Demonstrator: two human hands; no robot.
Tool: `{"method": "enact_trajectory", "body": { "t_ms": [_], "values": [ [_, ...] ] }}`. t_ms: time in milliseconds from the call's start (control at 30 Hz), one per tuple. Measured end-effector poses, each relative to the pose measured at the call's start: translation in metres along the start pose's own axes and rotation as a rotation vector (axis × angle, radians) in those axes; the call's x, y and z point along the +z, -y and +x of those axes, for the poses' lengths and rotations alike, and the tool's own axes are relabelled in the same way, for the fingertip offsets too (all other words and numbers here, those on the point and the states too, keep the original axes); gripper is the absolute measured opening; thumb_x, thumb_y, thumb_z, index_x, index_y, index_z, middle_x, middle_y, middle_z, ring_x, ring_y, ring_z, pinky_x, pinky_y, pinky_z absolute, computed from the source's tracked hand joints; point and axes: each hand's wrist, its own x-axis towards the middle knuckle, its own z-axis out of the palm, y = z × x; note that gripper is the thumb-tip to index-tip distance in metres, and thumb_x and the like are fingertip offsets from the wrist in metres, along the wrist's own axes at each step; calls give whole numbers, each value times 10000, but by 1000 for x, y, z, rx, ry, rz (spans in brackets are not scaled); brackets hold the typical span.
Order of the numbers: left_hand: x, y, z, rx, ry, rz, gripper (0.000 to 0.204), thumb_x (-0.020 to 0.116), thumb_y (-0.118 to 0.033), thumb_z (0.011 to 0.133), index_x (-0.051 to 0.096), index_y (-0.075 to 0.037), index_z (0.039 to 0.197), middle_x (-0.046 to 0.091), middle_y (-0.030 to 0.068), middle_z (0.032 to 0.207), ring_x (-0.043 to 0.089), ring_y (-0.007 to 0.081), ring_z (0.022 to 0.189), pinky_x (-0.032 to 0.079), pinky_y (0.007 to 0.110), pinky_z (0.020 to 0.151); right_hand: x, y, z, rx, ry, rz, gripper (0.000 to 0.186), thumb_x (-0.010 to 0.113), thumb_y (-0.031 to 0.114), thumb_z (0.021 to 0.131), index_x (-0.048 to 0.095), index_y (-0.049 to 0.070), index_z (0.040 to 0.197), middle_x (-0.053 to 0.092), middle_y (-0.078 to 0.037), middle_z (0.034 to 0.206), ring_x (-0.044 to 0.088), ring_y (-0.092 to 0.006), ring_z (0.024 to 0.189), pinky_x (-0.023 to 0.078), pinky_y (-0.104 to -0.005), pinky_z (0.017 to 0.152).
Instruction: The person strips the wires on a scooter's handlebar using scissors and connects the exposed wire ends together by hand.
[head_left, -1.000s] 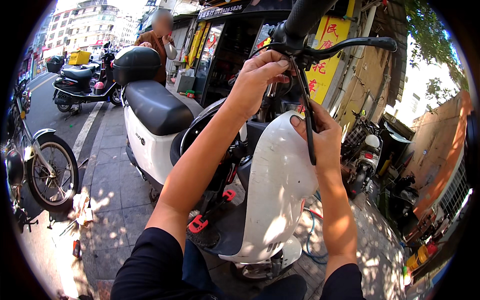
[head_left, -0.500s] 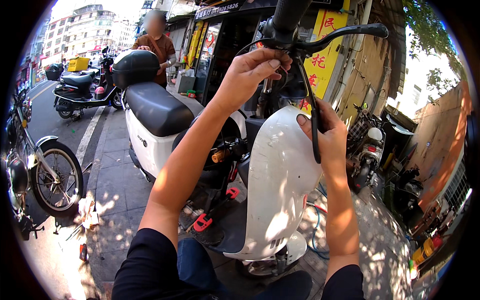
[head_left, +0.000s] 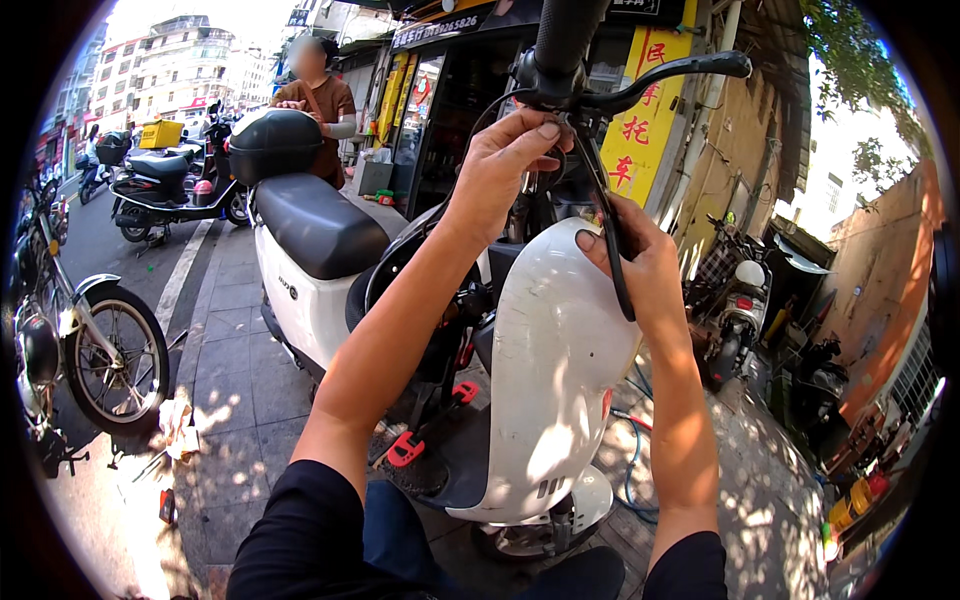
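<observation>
My left hand (head_left: 505, 160) pinches at the underside of the black brake lever's (head_left: 672, 75) mount, below the rubber handlebar grip (head_left: 556, 50); what is between the fingertips is hidden. My right hand (head_left: 640, 270) grips a long black strip-like part (head_left: 612, 225) that runs down from that mount, with its thumb beside the white front panel (head_left: 535, 390) of a scooter. Behind my left forearm are the black seat (head_left: 315, 225), the white rear body (head_left: 300, 310) and dark parts of the scooter.
A person (head_left: 320, 100) in brown stands behind the black top box (head_left: 272, 140). Parked scooters (head_left: 170, 190) line the left, with a motorbike wheel (head_left: 110, 360) nearer. Another scooter (head_left: 740, 310) stands right by a wall (head_left: 870, 270). A blue hose (head_left: 635, 480) lies beside the front wheel.
The lever and handlebar sit further left in view, both my hands shifting slightly with them. The person in brown has lowered a hand from near the head to the top box.
</observation>
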Motion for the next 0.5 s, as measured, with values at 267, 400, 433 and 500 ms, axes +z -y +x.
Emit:
{"method": "enact_trajectory", "body": {
  "t_ms": [267,400,433,500],
  "values": [
    [7,-5,-3,-47,-54,-12,179,528,-184,973,631,-60,1050,685,59,1064,644,154,1000,488,333,884,2,12,3,-93,-70,-264,562,817,266,784,628,9,1247,698,-86,857,615,-148,716,510,-291,706],
    [18,-9,-1,-94,-118,-150,184,495,-151,957,613,-42,1047,681,75,1055,648,192,1008,479,348,896,15,6,1,-47,-40,139,522,809,257,810,633,-9,1223,654,-23,761,524,-93,597,441,-262,553],
    [20,-8,0,-91,-130,-214,186,490,-140,949,608,-36,1048,680,83,1049,649,207,1010,475,356,900,15,10,-1,-47,-41,139,522,809,257,810,633,-9,1223,654,-23,761,524,-93,597,441,-262,553],
    [22,-8,-1,-78,-175,-295,174,489,-116,933,598,-24,1032,667,97,1003,650,237,988,469,374,909,17,27,-7,274,72,410,511,810,272,814,636,5,1213,580,24,687,463,-46,534,341,-218,470]
  ]
}}
